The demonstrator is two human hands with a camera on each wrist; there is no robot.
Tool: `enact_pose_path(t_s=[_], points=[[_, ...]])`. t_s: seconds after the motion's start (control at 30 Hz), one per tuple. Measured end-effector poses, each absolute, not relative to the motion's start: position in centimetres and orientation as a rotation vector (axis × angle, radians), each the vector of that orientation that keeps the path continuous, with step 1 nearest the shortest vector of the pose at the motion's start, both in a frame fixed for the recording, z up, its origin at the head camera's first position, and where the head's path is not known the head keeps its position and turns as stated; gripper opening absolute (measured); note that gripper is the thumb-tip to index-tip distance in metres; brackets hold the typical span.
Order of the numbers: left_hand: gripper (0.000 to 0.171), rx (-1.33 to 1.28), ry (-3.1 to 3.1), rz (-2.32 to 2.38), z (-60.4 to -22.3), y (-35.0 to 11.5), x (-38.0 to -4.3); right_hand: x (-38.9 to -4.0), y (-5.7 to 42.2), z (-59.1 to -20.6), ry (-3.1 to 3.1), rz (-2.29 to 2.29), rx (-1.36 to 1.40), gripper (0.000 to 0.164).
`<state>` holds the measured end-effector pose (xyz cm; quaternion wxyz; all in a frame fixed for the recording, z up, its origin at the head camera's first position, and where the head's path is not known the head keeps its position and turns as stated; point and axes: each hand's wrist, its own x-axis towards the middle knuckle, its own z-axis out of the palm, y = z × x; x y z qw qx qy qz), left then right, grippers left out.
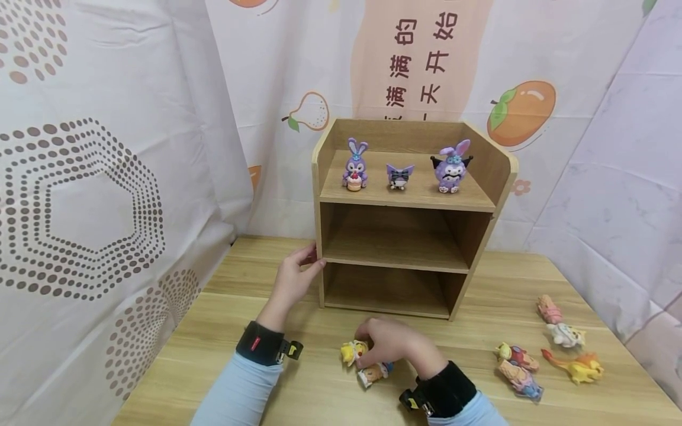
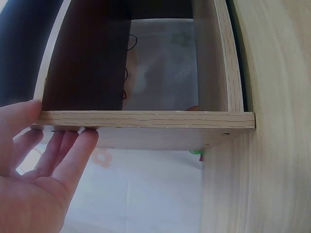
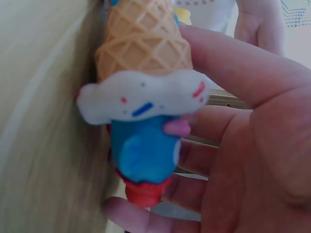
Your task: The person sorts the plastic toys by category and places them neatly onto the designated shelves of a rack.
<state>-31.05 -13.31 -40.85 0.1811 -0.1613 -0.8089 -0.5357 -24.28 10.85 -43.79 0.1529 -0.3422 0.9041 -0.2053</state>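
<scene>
My left hand (image 1: 294, 278) holds the side of a small wooden shelf (image 1: 317, 219). Its thumb lies across the panel's front edge, with the fingers (image 2: 80, 150) against the outer face. My right hand (image 1: 391, 343) reaches down around a yellow figurine (image 1: 348, 353) on the table. Thumb and index finger lie at its right end; I cannot tell whether they pinch it. An ice cream cone figurine (image 1: 374, 374) lies beside the thumb. In the right wrist view this figurine (image 3: 146, 102), with white sprinkled frosting and a blue body, hides the fingertips.
On the shelf's top stand a purple rabbit figurine (image 1: 355, 168), a small dark-bowed figurine (image 1: 398, 177) and a larger purple figurine (image 1: 451, 168). Several more toys lie at the table's right, among them a yellow lion figurine (image 1: 582, 370) and a white figurine (image 1: 566, 335). Printed cloth (image 1: 288, 71) hangs behind.
</scene>
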Motion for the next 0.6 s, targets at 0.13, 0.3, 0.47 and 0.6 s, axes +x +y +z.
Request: enact_pose_path(t_s=[0.13, 0.3, 0.47, 0.6], points=[[0.046, -0.457, -2.281, -1.515, -40.92, -13.31, -31.14, -24.15, 10.80, -43.76, 2.620, -0.544, -0.996, 0.025], [0.045, -0.458, -2.285, -1.510, -40.91, -13.31, -31.17, -24.07, 10.79, -43.84, 2.636, -0.541, -0.963, 0.030], [0.047, -0.449, -2.291, -1.515, -40.88, -13.29, -31.07, -24.19, 10.85, -44.18, 2.647, -0.558, -0.925, 0.033], [0.047, -0.440, -2.295, -1.516, -40.86, -13.24, -31.02, -24.25, 10.87, -44.33, 2.648, -0.579, -0.905, 0.038]])
